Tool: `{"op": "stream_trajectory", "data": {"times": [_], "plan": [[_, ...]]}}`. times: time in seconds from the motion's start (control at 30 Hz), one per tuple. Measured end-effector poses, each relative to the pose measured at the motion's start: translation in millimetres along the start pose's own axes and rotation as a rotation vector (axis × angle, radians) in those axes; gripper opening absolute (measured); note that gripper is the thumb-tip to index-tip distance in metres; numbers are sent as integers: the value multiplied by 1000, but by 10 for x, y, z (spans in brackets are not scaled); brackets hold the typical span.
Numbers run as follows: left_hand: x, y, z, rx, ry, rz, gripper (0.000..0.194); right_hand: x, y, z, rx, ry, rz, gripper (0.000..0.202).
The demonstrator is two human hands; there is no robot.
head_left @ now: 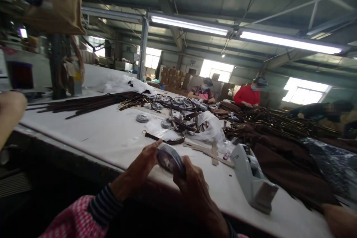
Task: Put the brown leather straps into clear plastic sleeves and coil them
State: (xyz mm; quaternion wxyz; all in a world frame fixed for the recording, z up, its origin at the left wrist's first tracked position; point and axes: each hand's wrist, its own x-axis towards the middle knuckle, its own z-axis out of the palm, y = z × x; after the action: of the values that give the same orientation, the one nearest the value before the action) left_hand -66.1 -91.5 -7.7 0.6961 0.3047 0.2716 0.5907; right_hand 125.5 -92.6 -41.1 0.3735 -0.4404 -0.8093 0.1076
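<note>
Between my two hands, over the front edge of the white table (111, 139), is a coiled grey strap (170, 159) in what looks like clear wrapping. My left hand (143, 165) grips its left side, with the fingers at its upper edge. The right side is held by my right hand (191, 178), thumb and fingers around the rim. Just beyond the coil lies a dark strap (164, 140) with a metal ring at its left end. Another grey coil (142, 118) rests farther back on the table.
A white tape dispenser (248, 178) stands at the right. Crumpled clear plastic (209, 128), beige strips (206, 150) and piled dark straps (89, 102) lie on the table. Brown material (287, 163) covers the right side. Several people are around the table; another person's arm (11, 113) shows at far left.
</note>
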Motion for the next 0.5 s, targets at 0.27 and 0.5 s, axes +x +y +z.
{"op": "stream_trajectory", "data": {"times": [0.27, 0.5], "plan": [[181, 402, 20, 1587, -446, 186, 37, 167, 234, -71, -734, -122, -501, 22], [291, -143, -252, 1724, -524, 425, 20, 182, 429, -273, -248, -408, -335, 31]]}}
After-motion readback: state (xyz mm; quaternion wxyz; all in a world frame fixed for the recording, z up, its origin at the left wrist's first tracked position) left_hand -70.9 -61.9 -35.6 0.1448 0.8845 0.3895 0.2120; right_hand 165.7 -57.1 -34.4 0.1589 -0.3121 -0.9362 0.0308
